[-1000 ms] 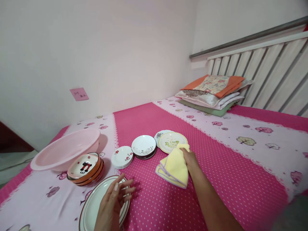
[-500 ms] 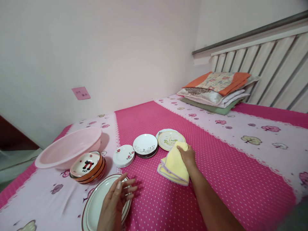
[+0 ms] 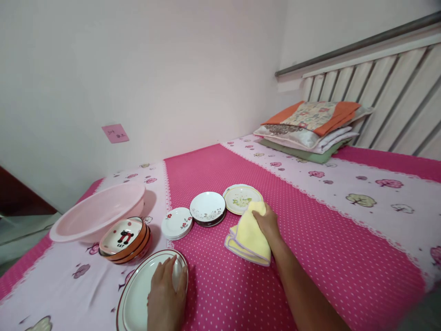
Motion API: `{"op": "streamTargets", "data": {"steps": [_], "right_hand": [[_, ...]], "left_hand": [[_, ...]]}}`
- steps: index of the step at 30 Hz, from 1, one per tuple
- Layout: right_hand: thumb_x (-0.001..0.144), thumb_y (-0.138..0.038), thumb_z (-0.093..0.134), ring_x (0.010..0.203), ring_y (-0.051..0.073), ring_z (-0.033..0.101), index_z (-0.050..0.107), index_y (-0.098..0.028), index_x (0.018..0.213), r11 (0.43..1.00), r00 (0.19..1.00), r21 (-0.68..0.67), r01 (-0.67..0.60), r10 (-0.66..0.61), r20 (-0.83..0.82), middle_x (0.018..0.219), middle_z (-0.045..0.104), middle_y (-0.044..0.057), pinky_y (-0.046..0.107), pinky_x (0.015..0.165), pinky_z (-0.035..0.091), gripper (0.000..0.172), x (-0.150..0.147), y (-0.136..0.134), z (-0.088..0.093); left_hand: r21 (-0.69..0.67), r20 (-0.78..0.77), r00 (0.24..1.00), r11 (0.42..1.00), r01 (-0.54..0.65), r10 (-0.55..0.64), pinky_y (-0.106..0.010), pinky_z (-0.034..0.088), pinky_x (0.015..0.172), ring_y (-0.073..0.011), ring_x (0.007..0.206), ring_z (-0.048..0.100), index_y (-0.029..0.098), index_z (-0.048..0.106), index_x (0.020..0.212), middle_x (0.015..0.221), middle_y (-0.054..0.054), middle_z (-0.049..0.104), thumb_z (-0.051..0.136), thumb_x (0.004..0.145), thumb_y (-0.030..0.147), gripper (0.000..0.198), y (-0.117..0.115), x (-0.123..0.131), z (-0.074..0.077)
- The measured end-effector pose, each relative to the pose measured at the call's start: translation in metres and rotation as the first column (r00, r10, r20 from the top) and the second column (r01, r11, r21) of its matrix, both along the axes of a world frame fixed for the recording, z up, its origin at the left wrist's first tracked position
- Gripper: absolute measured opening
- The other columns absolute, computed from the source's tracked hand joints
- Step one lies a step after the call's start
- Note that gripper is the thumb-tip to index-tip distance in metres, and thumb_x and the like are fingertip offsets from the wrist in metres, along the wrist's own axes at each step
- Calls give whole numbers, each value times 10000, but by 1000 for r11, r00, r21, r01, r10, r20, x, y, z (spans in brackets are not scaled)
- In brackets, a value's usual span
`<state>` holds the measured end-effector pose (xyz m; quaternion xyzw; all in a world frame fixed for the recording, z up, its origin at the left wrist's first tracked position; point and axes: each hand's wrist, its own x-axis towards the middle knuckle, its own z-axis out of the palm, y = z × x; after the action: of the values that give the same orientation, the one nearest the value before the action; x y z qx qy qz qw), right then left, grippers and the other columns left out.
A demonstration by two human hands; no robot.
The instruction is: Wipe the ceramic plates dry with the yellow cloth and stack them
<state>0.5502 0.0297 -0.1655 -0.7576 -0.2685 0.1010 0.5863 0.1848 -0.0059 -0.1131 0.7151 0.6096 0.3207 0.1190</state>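
My right hand (image 3: 268, 223) is closed on a folded yellow cloth (image 3: 251, 236) with a purple edge. The cloth's upper end overlaps the front of a yellow-rimmed plate (image 3: 239, 198), which lies on another plate, mostly hidden. At the lower left, my left hand (image 3: 166, 292) is over a large white plate (image 3: 136, 294) with a dark red rim. Its fingers point forward across the plate, thumb apart; whether the fingertips touch it is hard to tell. Between the hands are a stack of white bowls or dishes (image 3: 206, 206) with dark rims and a stack of small flowered plates (image 3: 176, 221).
A pink basin (image 3: 98, 209) stands at the left, with stacked orange bowls (image 3: 132, 243) bearing a cat picture in front. Folded cushions (image 3: 310, 133) lie at the back right by the slatted rail (image 3: 372, 87). A patterned pink sheet (image 3: 320, 248) covers the surface.
My left hand has turned palm down and come over the large plate. The yellow-rimmed plate has shifted slightly back and left over the one beneath. My right hand keeps the cloth nearly in place.
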Motion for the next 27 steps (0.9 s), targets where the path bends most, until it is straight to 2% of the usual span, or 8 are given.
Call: {"op": "streamTargets", "data": {"steps": [4,8,12,16,19,21,27], "right_hand": [[774,-342,666,1048,309,682,631,-89,1282,995,996,-103,9,0,86,1164,702,190,367,909,533,568,-2,-3,4],[826,-343,623,1083,317,657,657,-87,1222,979,986,-200,32,2,167,1188,661,219,359,933,501,473,-4,-9,10],[854,-292,606,1043,300,675,677,-113,1193,965,971,-259,-30,90,222,1141,705,184,349,911,498,390,-7,-12,16],[889,-236,570,1236,319,602,570,-67,1368,957,950,-284,-65,147,276,1379,602,233,381,1021,456,508,-13,-12,19],[894,-186,552,1357,285,522,536,-117,1421,950,921,-284,-128,220,321,1502,522,178,361,1081,421,532,-17,-13,20],[884,-164,559,1348,272,536,564,-152,1400,940,903,-296,-171,270,334,1494,542,143,346,1080,421,516,-19,-14,20],[875,-166,577,1179,303,646,644,-158,1282,921,907,-342,-187,296,300,1321,663,167,353,978,465,413,-19,-15,20]], "left_hand": [[-147,-198,978,989,31,-60,-638,296,1158,-463,1470,335,108,659,1304,1478,-227,556,456,847,565,677,2,1,-17],[-238,-281,954,971,40,-108,-659,192,1181,-449,1513,251,140,572,1433,1606,-214,395,483,861,573,724,-3,4,-17],[-263,-323,940,965,21,-109,-664,164,1183,-432,1520,246,151,528,1476,1629,-210,354,480,881,550,718,-6,6,-10],[-277,-366,922,961,23,-127,-666,170,1180,-423,1521,251,153,498,1501,1640,-216,328,438,916,547,708,-8,7,-4],[-291,-363,923,957,15,-125,-685,183,1167,-424,1519,257,159,507,1494,1641,-221,322,429,929,527,678,-8,7,-2],[-286,-374,920,958,7,-118,-678,188,1169,-416,1518,264,166,514,1487,1640,-218,328,432,935,514,658,-8,7,-1],[-267,-462,878,964,-5,-123,-654,248,1155,-398,1492,334,205,501,1495,1627,-192,370,407,955,524,634,-8,8,0]]}}
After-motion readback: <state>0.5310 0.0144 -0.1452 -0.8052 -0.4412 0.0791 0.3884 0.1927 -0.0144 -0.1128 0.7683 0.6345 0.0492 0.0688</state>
